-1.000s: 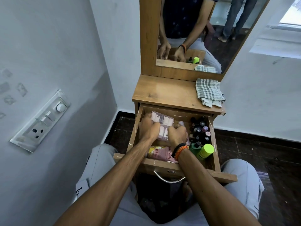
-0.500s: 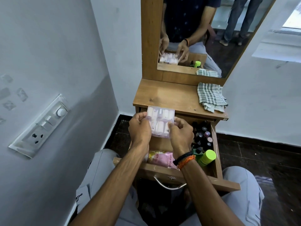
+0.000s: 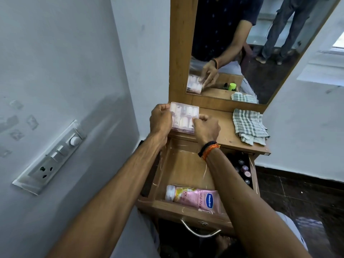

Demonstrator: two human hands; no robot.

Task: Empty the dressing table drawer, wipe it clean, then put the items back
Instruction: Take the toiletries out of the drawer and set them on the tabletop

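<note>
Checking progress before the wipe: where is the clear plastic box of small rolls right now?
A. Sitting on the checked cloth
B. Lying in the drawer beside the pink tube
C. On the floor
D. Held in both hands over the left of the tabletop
D: the left hand and right hand grip the clear box at its sides, above the tabletop, away from the checked cloth.
</note>
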